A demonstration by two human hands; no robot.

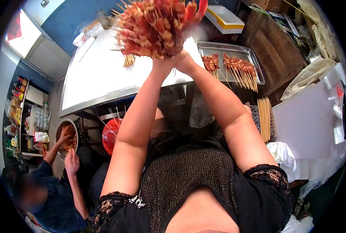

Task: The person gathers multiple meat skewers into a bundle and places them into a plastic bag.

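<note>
A thick bundle of raw meat skewers (pixel 152 32) is held up over the white-topped table (pixel 91 78), meat end towards the top of the view. My left hand (pixel 162 62) and my right hand (pixel 185 61) meet beneath it, both closed around the gathered sticks; the meat hides most of my fingers. Behind the bundle, a few bare stick ends (pixel 129 60) show on the table. Right of my hands, a metal tray (pixel 250 52) carries two groups of meat skewers (pixel 240 67), their sticks pointing towards me over the rim.
Bare bamboo sticks (pixel 264 119) lie on a dark basket (pixel 254 115) at right. A white foam box (pixel 225 20) stands beyond the tray. At left, a co-worker (pixel 56 201) has one hand in a meat basin (pixel 58 139). A red bag (pixel 110 138) sits below the table edge.
</note>
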